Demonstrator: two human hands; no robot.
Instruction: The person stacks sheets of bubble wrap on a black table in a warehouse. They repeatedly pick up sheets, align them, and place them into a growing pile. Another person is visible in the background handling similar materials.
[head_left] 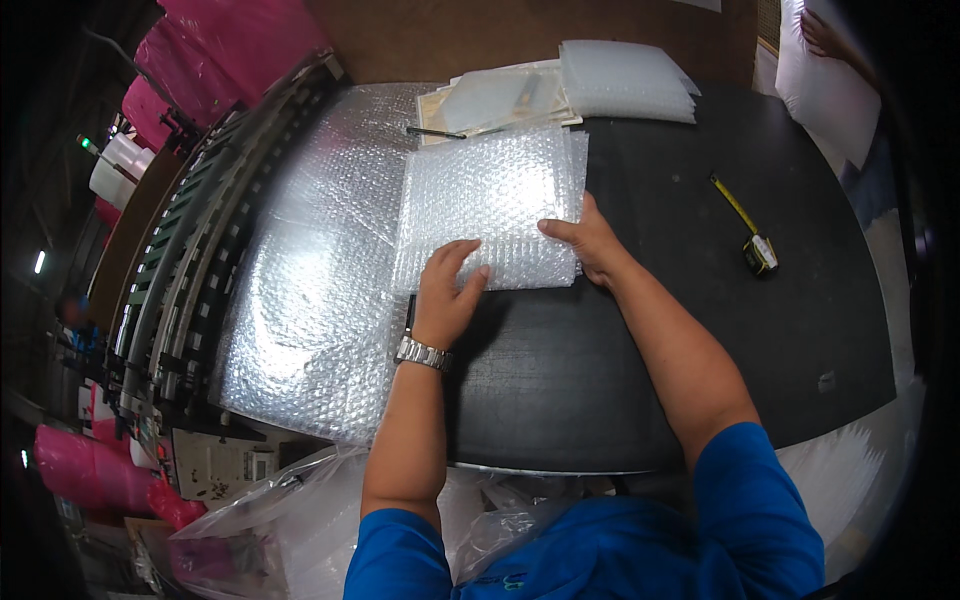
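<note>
Blue sleeves (755,495) near the bench (560,390) front edge: right hand (594,246) pinches bubble-wrap stack (490,190), left hand (445,298) lies half-open atop, seemingly steadying it

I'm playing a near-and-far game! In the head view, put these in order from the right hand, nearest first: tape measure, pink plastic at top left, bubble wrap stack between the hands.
1. Bubble wrap stack: touching the right hand.
2. Tape measure: right side, on the black table.
3. Pink plastic: far away, top left.
</note>
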